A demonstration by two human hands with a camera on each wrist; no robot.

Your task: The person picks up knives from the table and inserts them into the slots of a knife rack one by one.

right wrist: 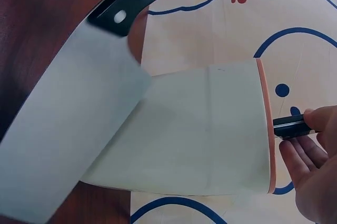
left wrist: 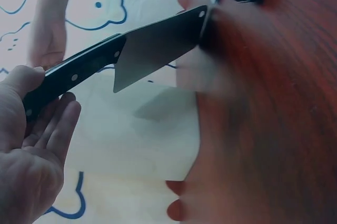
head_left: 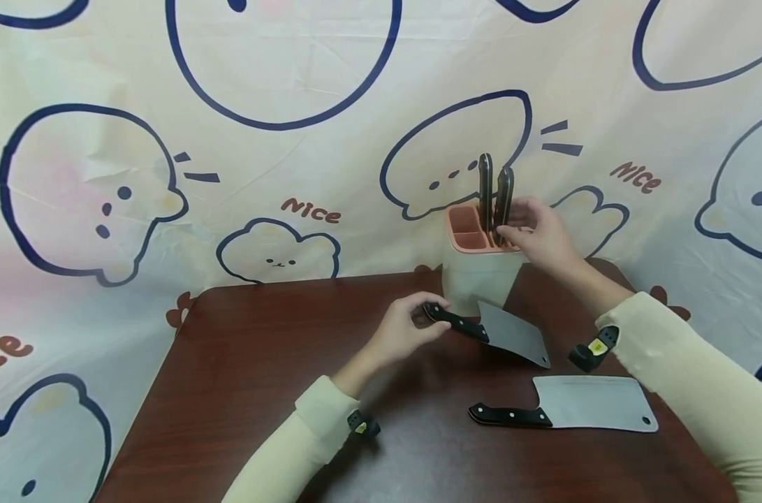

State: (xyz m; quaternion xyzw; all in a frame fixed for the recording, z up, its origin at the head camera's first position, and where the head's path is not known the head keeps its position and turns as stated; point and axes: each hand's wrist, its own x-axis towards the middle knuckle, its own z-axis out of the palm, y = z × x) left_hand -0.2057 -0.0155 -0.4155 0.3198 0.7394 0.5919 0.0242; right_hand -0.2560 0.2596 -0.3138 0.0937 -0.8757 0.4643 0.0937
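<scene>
My left hand (head_left: 402,332) grips the black riveted handle of a cleaver (head_left: 515,337). Its wide blade tilts just above the table, in front of a pale knife holder (head_left: 475,279); the left wrist view shows thumb and fingers on the cleaver's handle (left wrist: 73,77). Two dark knife handles stand up from the holder's orange top. At the nearer one, my right hand (head_left: 540,234) pinches the knife handle (right wrist: 290,127) low down, close to the rim. That knife's blade is hidden inside the holder. Beside it stands the other knife handle (head_left: 485,188), untouched.
A second cleaver (head_left: 597,404) lies flat on the dark wooden table (head_left: 261,391), nearer to me, its handle pointing left. Behind the table hangs a cloth (head_left: 330,161) printed with cartoon figures. The holder stands close to the table's far edge.
</scene>
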